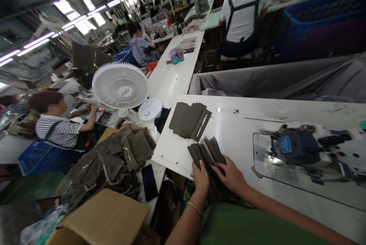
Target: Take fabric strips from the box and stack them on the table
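My left hand [201, 178] is closed around the left side of a stack of dark olive fabric pieces [207, 153], held at the table's near edge. On the stack's right side, my right hand [231, 176] grips it too, its fingers bent over the layers. The lower end of the stack reaches down toward my green clothing. Just beyond, a fanned pile of similar olive fabric pieces [190, 120] lies on the white sewing table [228, 138].
A sewing machine [300, 146] stands on the right. To the left are a heap of olive fabric parts [114, 161], a phone [149, 182], a cardboard box [107, 214] and a white fan [121, 85]. Co-workers sit at other tables; a blue basket [323, 20] is at upper right.
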`<state>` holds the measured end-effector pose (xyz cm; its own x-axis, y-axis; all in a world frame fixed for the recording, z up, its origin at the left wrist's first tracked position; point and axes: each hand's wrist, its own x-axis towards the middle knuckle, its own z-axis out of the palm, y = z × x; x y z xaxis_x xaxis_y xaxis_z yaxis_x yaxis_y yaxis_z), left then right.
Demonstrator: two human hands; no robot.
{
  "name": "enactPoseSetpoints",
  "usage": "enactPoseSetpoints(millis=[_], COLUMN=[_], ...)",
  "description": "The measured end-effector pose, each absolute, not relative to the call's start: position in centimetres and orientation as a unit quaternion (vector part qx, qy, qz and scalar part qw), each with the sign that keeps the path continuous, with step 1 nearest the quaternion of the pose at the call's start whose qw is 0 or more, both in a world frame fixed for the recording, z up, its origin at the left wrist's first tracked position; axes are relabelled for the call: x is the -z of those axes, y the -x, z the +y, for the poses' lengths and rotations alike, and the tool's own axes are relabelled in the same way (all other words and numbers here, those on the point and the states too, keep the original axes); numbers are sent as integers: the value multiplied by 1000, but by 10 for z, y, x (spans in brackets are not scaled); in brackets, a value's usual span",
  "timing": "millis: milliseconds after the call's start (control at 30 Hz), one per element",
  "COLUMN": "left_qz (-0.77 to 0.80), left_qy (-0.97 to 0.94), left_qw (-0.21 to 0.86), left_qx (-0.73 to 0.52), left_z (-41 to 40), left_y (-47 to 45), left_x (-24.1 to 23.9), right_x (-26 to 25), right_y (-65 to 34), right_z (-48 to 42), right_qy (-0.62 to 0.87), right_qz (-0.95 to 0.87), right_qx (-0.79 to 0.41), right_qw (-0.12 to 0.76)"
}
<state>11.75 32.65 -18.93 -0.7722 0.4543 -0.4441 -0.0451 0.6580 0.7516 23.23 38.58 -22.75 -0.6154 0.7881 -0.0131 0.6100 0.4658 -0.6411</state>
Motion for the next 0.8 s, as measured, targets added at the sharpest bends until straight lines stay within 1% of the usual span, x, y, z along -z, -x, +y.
enactPoseSetpoints(millis=[300,800], left_qz=[845,855], left_qy=[-131,-123], left_qw=[319,315], left_qx=[-408,-392], left_z=[325,323], left_y=[-118,-116], left_x=[190,196], right_x=[230,235], right_y=[-233,-232], right_z=[387,386], right_qy=[409,416], right_qz=[-843,-845], right_qx=[-314,-300], right_qw=[151,149])
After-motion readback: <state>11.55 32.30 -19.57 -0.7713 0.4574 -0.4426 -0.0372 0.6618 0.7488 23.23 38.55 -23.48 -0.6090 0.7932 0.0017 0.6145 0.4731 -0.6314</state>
